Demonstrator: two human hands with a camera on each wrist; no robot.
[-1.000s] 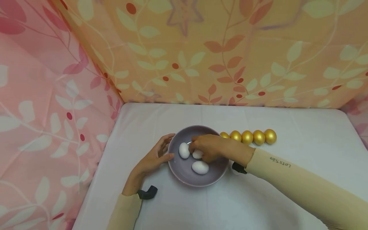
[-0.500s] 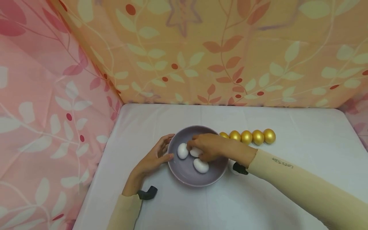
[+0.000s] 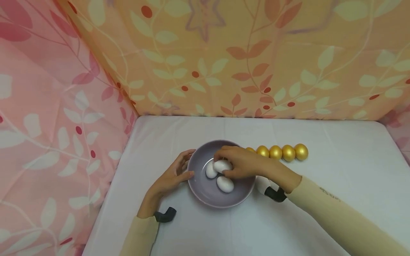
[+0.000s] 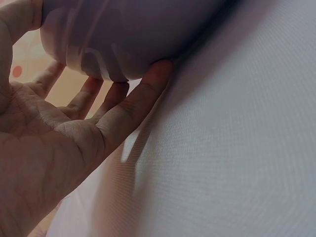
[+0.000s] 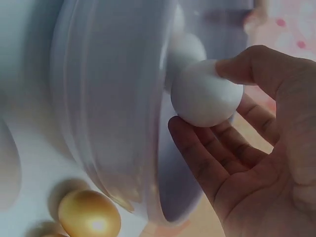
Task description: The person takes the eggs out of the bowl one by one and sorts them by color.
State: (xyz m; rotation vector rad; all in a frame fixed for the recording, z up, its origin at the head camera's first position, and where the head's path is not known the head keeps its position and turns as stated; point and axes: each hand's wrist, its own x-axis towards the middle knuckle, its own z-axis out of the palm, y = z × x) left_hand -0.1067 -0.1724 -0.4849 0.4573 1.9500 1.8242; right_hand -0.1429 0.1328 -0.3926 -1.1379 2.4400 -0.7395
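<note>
with our left hand [image 3: 173, 174] we hold the bowl [image 3: 208, 195] at its side, the fingers spread on the wall. our right hand [image 3: 245, 162] pinches one egg [image 3: 221, 166] over the bowl, near two other white eggs [image 3: 225, 184] lying inside.

White-clothed table [image 3: 192, 233] lies under left hand [image 3: 173, 174] and right hand [image 3: 241, 161]; far corners rounded. Beyond both hangs orange-yellow fabric [image 3: 221, 67], leaf-printed, red-dotted. Left of left hand: pink fabric [image 3: 48, 92], white leaf print. Far right of right hand: pink strip [image 3: 397, 131]. Light soft.
</note>
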